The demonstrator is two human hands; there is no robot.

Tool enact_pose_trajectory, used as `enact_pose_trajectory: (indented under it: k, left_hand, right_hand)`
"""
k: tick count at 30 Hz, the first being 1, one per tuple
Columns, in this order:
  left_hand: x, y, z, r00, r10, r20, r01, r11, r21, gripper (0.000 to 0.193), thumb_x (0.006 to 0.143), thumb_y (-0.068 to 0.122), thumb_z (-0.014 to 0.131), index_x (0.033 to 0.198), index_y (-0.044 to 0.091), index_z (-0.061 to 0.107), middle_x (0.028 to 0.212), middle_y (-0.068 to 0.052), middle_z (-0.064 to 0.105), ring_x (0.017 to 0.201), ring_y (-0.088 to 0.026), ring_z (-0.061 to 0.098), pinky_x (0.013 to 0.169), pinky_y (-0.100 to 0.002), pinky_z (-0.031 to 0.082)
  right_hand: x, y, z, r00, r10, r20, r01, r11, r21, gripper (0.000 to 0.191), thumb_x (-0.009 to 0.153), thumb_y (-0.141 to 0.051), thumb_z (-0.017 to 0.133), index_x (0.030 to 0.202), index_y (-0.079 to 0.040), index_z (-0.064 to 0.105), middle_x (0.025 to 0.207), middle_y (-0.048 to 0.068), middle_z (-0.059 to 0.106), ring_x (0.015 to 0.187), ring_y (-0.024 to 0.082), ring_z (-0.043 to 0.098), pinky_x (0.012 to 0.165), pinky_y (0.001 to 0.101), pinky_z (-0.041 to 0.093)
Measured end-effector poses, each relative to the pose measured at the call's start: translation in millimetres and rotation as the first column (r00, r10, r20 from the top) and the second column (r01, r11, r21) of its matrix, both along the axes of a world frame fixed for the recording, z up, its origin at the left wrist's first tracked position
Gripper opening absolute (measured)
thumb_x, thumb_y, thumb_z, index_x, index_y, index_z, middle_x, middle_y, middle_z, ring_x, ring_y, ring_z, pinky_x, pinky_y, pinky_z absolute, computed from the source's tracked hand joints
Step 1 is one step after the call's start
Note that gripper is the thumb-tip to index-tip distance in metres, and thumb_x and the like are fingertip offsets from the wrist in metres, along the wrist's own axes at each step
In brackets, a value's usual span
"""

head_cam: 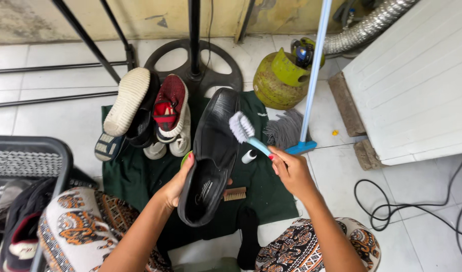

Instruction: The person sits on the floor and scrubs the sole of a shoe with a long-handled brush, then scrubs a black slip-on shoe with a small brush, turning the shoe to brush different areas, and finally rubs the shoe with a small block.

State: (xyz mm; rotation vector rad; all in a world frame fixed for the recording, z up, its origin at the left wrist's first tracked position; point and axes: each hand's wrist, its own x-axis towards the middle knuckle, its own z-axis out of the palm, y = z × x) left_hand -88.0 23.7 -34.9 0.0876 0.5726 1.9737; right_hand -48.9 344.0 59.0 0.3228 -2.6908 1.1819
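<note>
Left hand grips black shoe at frame centre, long axis running up-frame toe away; right hand closed on blue brush, bristles just right of the toe.

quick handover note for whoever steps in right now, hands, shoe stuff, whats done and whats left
Left hand: grips the black dress shoe by its side, opening towards the camera, toe pointing away, held above the green cloth.
Right hand: holds the blue-handled brush, bristles at the shoe's toe end.
Nearby: a small wooden brush and a small white bottle on the cloth; a pile of other shoes at the cloth's far left.
Done: how much of the shoe is brushed cannot be told.
Left: probably the rest of this shoe; the piled shoes look untouched.
</note>
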Motion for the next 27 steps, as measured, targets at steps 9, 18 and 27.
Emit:
enact_pose_trajectory:
  k: [9,18,27]
  left_hand:
    - [-12.0,-9.3,29.8,0.972,0.043,0.229,-0.123,0.93,0.345,0.112,0.08,0.093,0.037,0.138,-0.002,0.053,0.112,-0.031,0.065,0.092,-0.045,0.069,0.081,-0.059,0.058]
    - [-15.3,-4.7,6.5,0.972,0.143,0.188,-0.197,0.931,0.308,0.101,0.092,0.085,0.037,0.144,0.0,0.052,0.111,-0.03,0.066,0.089,-0.043,0.069,0.075,-0.054,0.06]
    - [-27.5,-11.6,2.8,0.988,-0.011,0.157,-0.068,0.87,0.488,0.105,0.096,0.086,0.042,0.143,-0.007,0.047,0.119,-0.033,0.06,0.099,-0.05,0.067,0.083,-0.063,0.058]
  right_hand:
    - [11.4,-35.6,-16.2,0.993,0.106,0.06,-0.094,0.978,-0.186,0.033,0.104,-0.012,0.053,0.134,0.0,0.063,0.067,0.005,0.059,0.057,0.008,0.054,0.052,0.0254,0.047]
    - [-0.8,-33.7,-36.9,0.981,-0.06,-0.184,0.078,0.993,0.092,0.026,0.1,-0.005,0.064,0.124,0.003,0.068,0.088,0.016,0.075,0.07,0.019,0.073,0.061,0.0321,0.054]
    - [-24.8,-23.6,-48.7,0.985,-0.169,-0.024,0.17,0.985,0.018,0.029,0.103,-0.01,0.06,0.129,0.002,0.068,0.065,0.013,0.062,0.054,0.015,0.058,0.051,0.0302,0.046]
